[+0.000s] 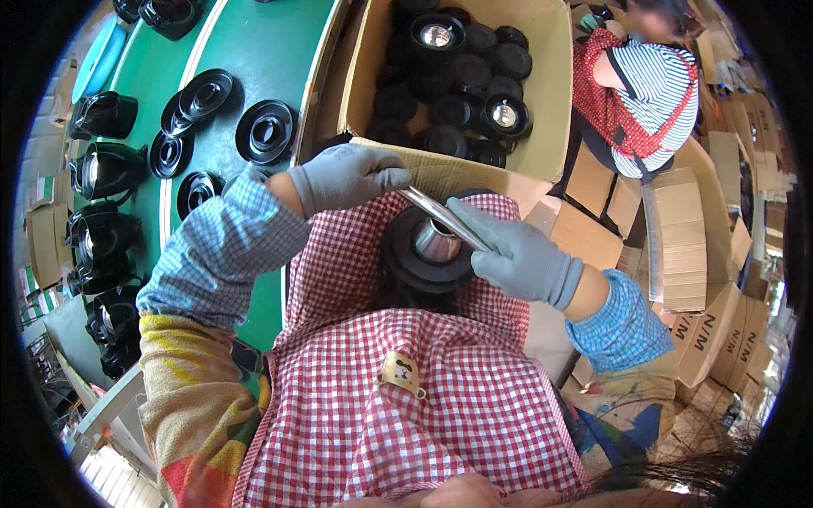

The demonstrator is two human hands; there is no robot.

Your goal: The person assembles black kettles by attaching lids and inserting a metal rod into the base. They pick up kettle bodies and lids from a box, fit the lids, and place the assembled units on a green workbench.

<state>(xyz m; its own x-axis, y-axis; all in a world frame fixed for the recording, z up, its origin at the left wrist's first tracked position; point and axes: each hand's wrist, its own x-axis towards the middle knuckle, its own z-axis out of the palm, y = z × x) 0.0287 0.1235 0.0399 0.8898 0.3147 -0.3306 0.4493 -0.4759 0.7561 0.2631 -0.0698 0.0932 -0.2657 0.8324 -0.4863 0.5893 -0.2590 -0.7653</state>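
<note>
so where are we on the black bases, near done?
Partly. Done: several black discs and black housings lie out on the green belt. In hand: one black base with a metal cup sits on the lap, left hand and right hand holding a flat metal strip across it. Left: the cardboard box holds many more.

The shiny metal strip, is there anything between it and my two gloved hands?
Nothing visible. The left hand pinches one end of the metal strip and the right hand grips the other, both touching it directly, above the black round part on the lap.
</note>
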